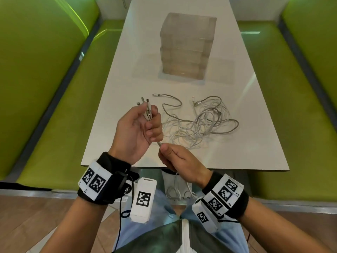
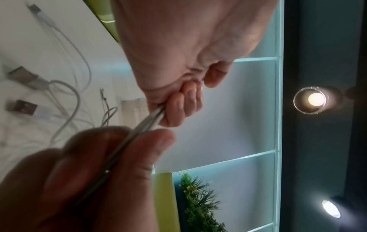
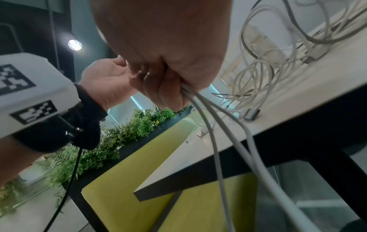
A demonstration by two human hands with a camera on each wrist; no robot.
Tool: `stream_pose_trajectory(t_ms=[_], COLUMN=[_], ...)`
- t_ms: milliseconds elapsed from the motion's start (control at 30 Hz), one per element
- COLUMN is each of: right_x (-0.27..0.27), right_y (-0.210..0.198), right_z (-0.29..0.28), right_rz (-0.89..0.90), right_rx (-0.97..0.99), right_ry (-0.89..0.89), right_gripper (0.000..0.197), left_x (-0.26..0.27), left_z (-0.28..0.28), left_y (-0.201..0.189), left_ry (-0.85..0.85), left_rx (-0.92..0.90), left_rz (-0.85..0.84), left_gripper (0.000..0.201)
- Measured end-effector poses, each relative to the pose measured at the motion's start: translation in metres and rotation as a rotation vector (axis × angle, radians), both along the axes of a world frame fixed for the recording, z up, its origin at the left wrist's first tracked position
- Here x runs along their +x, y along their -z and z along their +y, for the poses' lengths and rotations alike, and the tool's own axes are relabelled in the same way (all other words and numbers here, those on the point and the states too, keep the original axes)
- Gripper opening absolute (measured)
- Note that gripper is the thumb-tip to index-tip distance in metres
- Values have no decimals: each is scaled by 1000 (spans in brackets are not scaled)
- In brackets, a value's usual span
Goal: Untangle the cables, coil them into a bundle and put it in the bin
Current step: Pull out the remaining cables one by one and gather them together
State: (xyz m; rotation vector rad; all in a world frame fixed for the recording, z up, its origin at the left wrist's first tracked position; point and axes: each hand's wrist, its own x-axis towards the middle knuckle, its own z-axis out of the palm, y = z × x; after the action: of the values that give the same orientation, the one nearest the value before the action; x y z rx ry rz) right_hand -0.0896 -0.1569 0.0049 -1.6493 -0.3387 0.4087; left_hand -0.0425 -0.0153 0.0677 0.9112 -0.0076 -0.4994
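A tangle of white and grey cables (image 1: 198,123) lies on the white table (image 1: 127,73), right of my hands. My left hand (image 1: 144,123) is raised palm-up and grips several cable ends, whose plugs (image 1: 145,104) stick out above its fingers. My right hand (image 1: 167,152), just below it at the table's near edge, is curled round the same cable strands (image 3: 208,119), which hang down past the table edge. In the left wrist view the strands (image 2: 155,117) run taut between both hands. The clear plastic bin (image 1: 186,46) stands farther back at the table's middle.
Green padded benches (image 1: 45,88) flank the table on both sides. Loose plugs (image 2: 21,106) lie on the table by the tangle. Cable loops (image 1: 177,190) hang below the near edge over my lap. Plants (image 3: 123,130) line a ledge behind the left bench.
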Motion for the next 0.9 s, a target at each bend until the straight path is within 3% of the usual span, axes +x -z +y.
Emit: stream_pose_trajectory(t_ms=[233,333,433,500,600,700,800,900], right_x=[5,18,26,25,24,26,32,39], right_y=[1,5,15,24,26,12,-17,-54], right_z=[-8,-27,-39,-40,-39,-46,-53,-54], right_rz=[11,-105,-102,-130,-218,-260,-325,-323], right_rx=[-212,-484,-875,-975,-1016,-1054,-1192,-1043], right_ry=[-81,69,41,20,24,40,-185,-323], right_gripper=[50,43,38,36,23,33,43,36], left_x=[-3,-2,-2,-2,-3,-4,-3,-3], left_z=[3,6,7,5,3,2,-2,-13], left_y=[10,14,18,20,23,26,27,27], left_ry=[-30,-92,-103,-100,-105,-101,-119,-88], left_rx=[106,140,175,224,269,335,420,494], left_rz=[15,43,25,-3,-24,-66,-134,-206], left_gripper=[54,48,39,26,13,24,31,35])
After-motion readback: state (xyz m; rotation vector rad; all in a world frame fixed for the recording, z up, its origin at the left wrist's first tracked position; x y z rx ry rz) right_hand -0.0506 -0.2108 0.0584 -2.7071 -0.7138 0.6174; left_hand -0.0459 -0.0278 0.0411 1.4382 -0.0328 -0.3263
